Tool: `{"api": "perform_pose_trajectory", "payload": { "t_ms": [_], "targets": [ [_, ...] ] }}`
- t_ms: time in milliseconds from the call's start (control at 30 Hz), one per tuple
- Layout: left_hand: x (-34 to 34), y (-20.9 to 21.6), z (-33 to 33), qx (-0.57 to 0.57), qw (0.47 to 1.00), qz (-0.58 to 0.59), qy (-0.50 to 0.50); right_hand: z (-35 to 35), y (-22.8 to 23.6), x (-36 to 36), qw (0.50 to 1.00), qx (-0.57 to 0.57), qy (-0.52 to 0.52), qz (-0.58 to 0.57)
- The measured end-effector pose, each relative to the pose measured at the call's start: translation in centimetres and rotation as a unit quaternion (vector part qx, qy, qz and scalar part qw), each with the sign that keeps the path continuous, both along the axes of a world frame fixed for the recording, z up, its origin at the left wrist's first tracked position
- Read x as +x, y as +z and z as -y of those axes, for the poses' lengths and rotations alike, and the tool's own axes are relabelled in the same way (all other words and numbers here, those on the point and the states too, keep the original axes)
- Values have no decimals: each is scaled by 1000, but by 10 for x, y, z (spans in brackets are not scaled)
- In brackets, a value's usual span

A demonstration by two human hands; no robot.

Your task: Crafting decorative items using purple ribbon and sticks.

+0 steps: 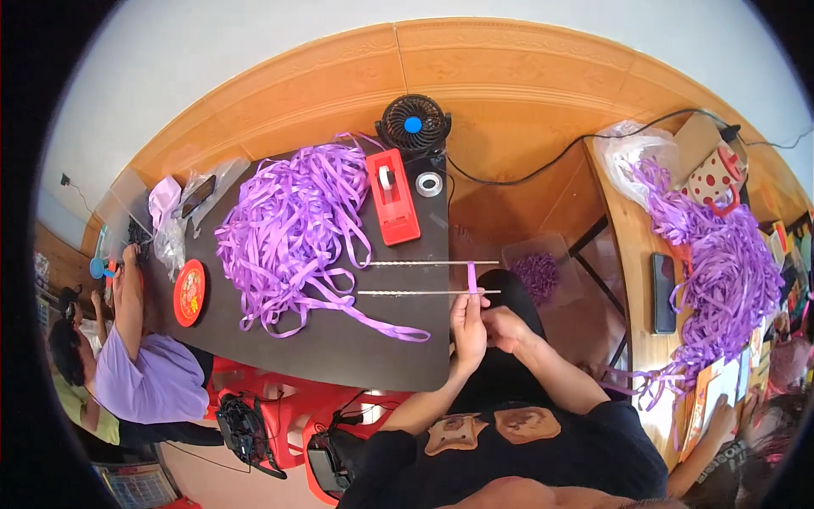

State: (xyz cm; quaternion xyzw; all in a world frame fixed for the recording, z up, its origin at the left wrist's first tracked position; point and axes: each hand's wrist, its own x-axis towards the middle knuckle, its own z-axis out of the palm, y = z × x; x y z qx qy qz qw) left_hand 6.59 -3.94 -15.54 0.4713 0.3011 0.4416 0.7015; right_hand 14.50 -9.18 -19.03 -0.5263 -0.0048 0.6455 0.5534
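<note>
Two thin metal rods, the far one [407, 263] and the near one [407, 293], lie side by side and stick out past the dark table's right edge. A short piece of purple ribbon [472, 276] spans them near their free ends. My left hand [468, 335] pinches the ribbon at the near rod, thumb and fingers together. Close beside it, my right hand [507, 329] is closed with fingers curled; what it holds, if anything, is hidden. A big tangled heap of purple ribbon loops [288, 225] lies left of the rods, one loop trailing toward the table's front.
Behind the rods stand a red tape dispenser [397, 222], a silver tape roll [430, 184] and a black fan [413, 125]. A red plate [189, 293] sits left. Right, a wooden table [623, 233] bears a phone [664, 293] and more ribbon [729, 263]. People work on both sides.
</note>
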Motion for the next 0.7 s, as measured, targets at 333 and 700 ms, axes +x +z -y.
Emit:
{"api": "perform_pose_trajectory", "payload": {
  "t_ms": [333,700],
  "targets": [
    [-62,18,40,-129,983,-41,-122,45,72,-14,645,180,-103,736],
    [-93,24,54,-148,974,-17,-173,38,101,-22,264,334,51,903]
  ]
}}
